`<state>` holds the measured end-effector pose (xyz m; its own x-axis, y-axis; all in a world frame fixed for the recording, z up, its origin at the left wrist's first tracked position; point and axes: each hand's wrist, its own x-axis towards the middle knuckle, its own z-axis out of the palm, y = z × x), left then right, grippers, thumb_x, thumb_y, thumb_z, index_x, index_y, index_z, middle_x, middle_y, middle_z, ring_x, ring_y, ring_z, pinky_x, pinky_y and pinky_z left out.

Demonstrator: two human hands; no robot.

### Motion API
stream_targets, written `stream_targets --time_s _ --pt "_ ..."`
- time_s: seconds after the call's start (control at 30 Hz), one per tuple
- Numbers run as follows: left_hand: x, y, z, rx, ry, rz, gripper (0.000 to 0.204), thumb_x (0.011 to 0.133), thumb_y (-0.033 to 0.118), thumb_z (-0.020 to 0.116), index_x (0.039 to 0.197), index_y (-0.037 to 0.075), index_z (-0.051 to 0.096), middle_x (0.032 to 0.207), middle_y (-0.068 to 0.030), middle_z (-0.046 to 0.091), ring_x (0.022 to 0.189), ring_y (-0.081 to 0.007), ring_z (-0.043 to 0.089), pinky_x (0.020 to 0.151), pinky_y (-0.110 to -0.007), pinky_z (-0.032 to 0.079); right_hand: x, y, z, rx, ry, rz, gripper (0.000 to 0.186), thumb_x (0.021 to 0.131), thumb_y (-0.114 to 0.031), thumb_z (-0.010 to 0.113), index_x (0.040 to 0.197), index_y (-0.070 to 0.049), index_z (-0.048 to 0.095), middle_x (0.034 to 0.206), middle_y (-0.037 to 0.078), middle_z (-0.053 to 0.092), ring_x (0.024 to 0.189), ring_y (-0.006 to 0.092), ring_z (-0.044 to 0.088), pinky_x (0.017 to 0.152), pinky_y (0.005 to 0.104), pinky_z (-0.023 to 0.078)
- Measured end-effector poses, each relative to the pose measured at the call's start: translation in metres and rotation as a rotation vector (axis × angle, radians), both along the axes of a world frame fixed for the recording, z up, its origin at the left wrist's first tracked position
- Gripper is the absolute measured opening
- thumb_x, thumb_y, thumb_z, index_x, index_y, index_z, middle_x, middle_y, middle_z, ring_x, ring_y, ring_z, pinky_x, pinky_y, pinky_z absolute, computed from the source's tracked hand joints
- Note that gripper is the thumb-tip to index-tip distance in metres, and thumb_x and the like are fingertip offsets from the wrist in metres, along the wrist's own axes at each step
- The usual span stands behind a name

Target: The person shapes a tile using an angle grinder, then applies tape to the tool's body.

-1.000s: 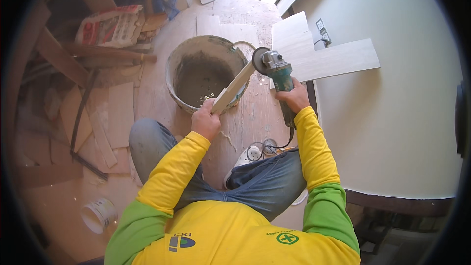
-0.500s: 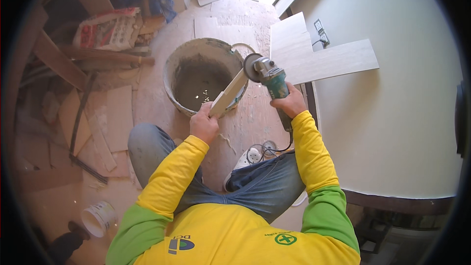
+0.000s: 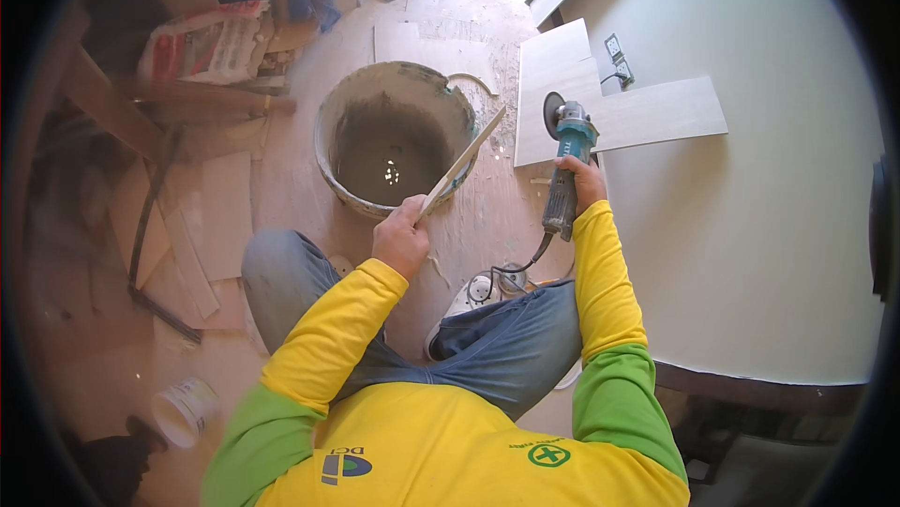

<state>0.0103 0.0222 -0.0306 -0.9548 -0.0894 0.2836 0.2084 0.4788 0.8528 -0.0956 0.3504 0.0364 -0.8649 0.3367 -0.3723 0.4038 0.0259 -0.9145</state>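
My right hand is wrapped round the body of a teal and black angle grinder, its round disc pointing away from me. The grinder is apart from the tile strip. In my left hand is a narrow pale tile strip, gripped at its near end and slanting up to the right. That strip crosses above the right rim of a large mortar-crusted bucket, which has small bright spots inside at the bottom. A power cord runs from the grinder toward my foot.
Pale tiles lean at the right wall beside an electrical outlet. Tile offcuts and a dark bar lie at left, below a red and white sack. A curved cut strip lies beyond the bucket. A white tub is at lower left.
My right hand has drawn the grinder away from the tile strip, to the right, and turned it more upright. My left hand has shifted slightly right and tipped the strip edge-on.
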Motion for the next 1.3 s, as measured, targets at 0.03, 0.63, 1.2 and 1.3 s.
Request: stream_targets --time_s 0.03,0.63,1.2,1.3 --pt "0.0 0.001 0.002 0.015 -0.032 -0.017 0.032 0.088 0.005 0.066 0.12 0.011 0.065 0.107 -0.0181 0.071 0.097 -0.0377 0.07 0.084 -0.041 0.057 -0.001 0.008 -0.005 -0.01 0.041 -0.024 0.046 0.075 -0.018 0.077 0.112 -0.006 0.054 0.082 0.008 0.06 0.062 0.0224 0.064 0.059 0.0371 0.057" --pt "-0.002 0.0 0.015 0.06 -0.15 0.023 0.03 0.087 0.008 0.07 0.117 0.011 0.066 0.105 -0.0171 0.072 0.094 -0.0352 0.071 0.082 -0.039 0.057 0.026 -0.012 0.015 0.312 0.254 0.202 0.056 0.067 -0.019 0.083 0.116 0.002 0.065 0.094 0.009 0.07 0.078 0.017 0.066 0.073 0.0308 0.055" --pt "-0.014 -0.008 0.021 0.227 -0.294 0.061 0.037 0.083 0.008 0.073 0.12 0.006 0.068 0.102 -0.0149 0.075 0.093 -0.026 0.074 0.087 -0.035 0.056 0.067 -0.065 0.03 0.638 0.211 0.576 0.08 0.063 -0.033 0.08 0.136 -0.007 0.06 0.105 0.022 0.072 0.095 0.035 0.071 0.089 0.0376 0.055" --pt "-0.012 -0.007 0.02 0.187 -0.267 0.062 0.037 0.084 0.009 0.072 0.12 0.006 0.067 0.103 -0.0166 0.075 0.095 -0.0287 0.074 0.087 -0.036 0.056 0.067 -0.071 0.034 0.66 0.198 0.605 0.081 0.062 -0.032 0.08 0.136 -0.008 0.059 0.104 0.023 0.072 0.095 0.0363 0.071 0.089 0.0381 0.055"
